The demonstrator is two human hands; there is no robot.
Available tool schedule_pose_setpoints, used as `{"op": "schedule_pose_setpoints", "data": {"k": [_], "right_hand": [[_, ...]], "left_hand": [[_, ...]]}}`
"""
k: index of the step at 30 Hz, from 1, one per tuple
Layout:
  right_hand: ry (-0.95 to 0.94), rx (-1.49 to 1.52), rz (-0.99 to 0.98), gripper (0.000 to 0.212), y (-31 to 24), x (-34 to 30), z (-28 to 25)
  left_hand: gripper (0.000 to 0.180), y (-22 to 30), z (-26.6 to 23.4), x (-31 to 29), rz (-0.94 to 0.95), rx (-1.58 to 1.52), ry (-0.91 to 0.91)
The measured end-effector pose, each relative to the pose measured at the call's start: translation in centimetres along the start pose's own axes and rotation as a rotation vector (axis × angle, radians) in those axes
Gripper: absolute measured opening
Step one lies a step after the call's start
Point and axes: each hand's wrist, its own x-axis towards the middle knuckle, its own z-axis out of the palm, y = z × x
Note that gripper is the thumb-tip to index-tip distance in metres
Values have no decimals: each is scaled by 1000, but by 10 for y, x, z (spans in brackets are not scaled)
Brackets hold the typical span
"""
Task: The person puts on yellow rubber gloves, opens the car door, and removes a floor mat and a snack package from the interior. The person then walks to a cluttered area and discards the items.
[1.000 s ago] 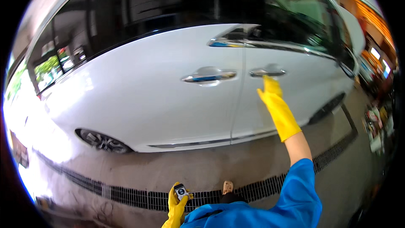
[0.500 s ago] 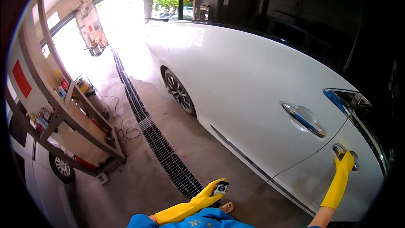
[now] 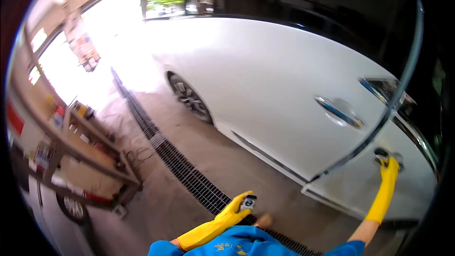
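Note:
My left hand (image 3: 235, 211), in a yellow rubber glove, holds a small black-and-silver key fob (image 3: 249, 202) in front of my blue top. Its fingers are closed around the fob's side and its face points up. To the right, my right hand (image 3: 390, 165), gloved the same way, has its fingers hooked on the chrome door handle (image 3: 382, 155) of the white van's front door (image 3: 403, 187). That door stands ajar, and a dark-edged gap shows between it and the rear door (image 3: 284, 99). The rear door's chrome handle (image 3: 339, 112) lies farther left, untouched.
A floor drain grate (image 3: 177, 161) runs alongside the van, past its rear wheel (image 3: 189, 97). On the left stands a wooden shelf frame (image 3: 90, 156) with bottles, a cable (image 3: 137, 156) on the floor beside it. Another car's wheel (image 3: 72, 207) shows at lower left.
The front door has swung outward from its closed position, opening a gap at its edge. My right hand stays on the handle and my left keeps the key fob. The view has shifted slightly.

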Motion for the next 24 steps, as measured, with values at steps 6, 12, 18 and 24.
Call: {"op": "schedule_pose_setpoints", "data": {"k": [6, 12, 18, 24], "right_hand": [[15, 26, 60, 14, -32, -73, -91], [203, 538, 498, 18, 12, -211, -182], [719, 649, 981, 31, -58, -281, -318], [1222, 493, 1156, 46, -101, -363, -444]], "left_hand": [[61, 15, 7, 46, -54, -267, -149], [59, 33, 47, 108, -152, -191, -444], [56, 33, 69, 127, -135, -239, -666], [58, 11, 98, 150, -159, -268, -840]]}}
